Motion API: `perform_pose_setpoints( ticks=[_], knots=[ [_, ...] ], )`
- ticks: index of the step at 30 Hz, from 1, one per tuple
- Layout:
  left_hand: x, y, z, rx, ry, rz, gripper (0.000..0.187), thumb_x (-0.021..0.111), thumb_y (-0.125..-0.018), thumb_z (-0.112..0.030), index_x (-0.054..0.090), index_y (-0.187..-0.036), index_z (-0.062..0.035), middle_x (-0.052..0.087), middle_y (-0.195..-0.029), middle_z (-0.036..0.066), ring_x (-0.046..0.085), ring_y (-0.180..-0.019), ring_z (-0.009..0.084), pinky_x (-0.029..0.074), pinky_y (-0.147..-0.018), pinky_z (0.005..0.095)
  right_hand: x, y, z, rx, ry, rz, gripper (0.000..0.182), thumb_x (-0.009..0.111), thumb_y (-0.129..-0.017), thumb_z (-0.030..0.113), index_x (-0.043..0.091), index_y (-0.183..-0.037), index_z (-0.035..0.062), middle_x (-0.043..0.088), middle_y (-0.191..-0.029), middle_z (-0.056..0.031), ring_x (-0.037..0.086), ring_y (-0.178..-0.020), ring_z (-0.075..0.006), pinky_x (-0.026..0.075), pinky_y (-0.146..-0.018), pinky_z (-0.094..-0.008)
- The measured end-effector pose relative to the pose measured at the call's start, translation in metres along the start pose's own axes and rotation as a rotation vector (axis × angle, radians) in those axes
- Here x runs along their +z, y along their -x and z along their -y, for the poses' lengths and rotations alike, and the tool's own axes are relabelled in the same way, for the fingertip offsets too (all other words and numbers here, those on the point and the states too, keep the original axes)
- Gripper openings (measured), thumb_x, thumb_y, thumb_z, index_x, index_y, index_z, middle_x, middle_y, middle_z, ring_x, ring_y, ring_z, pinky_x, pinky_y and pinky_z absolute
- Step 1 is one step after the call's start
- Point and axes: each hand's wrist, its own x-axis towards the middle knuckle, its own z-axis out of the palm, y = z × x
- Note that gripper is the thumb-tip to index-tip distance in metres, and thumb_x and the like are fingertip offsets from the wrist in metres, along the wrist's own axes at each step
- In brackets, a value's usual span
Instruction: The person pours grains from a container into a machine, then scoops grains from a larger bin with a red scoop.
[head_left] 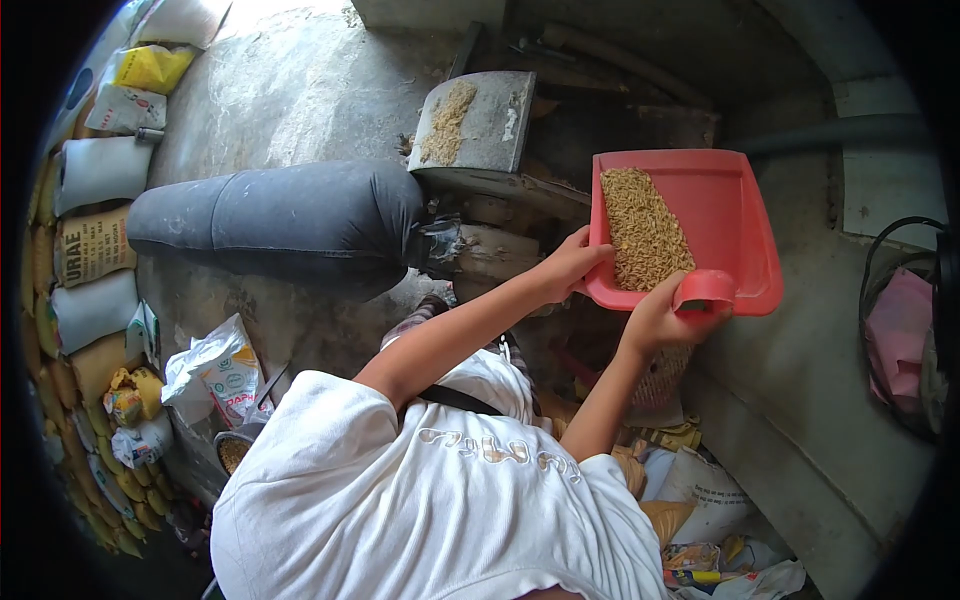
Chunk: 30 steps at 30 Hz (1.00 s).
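Note:
A red plastic scoop pan (735,215) is held up in front of me, and a strip of brown unhusked grain (643,228) lies along its left side. My left hand (572,265) grips the pan's left rim. My right hand (660,318) is closed on the pan's stubby red handle (706,289) at the near edge. Both of my bare arms reach out from my white T-shirt (430,490).
A grey metal chute (492,125) with some grain on it stands behind the pan. A long, stuffed dark grey sack (290,215) lies left of it on the concrete floor. Filled sacks (95,245) are stacked along the left, and loose bags (215,375) lie nearby. A concrete ledge (800,400) runs on the right.

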Motion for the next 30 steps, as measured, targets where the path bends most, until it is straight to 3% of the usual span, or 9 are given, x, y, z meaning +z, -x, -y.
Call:
perform_pose_setpoints(
  ticks=[3,30],
  knots=[
    [-0.0023,-0.0028,0.0054,0.016,0.013,0.015,0.041,0.046,-0.074,-0.007,0.033,-0.113,-0.001,0.049,-0.099,0.01,0.054,-0.084,0.0157,0.048,-0.067,0.0249,0.0009,0.0002,-0.0016,-0.059,0.037,0.004,0.026,0.058,-0.067,0.001,0.042,-0.087,-0.0058,0.049,-0.079,-0.0132,0.051,-0.069,-0.0233,0.041,-0.061,-0.0327],
    [-0.0029,0.0015,0.0039,0.0,-0.005,-0.008,0.041,0.047,-0.072,-0.008,0.034,-0.111,-0.0016,0.05,-0.097,0.01,0.056,-0.079,0.0156,0.05,-0.061,0.0253,0.0019,-0.0029,0.0049,-0.063,0.082,-0.013,0.029,0.059,-0.066,0.002,0.043,-0.089,-0.0058,0.05,-0.079,-0.0129,0.052,-0.069,-0.022,0.042,-0.061,-0.0314]
  ],
)
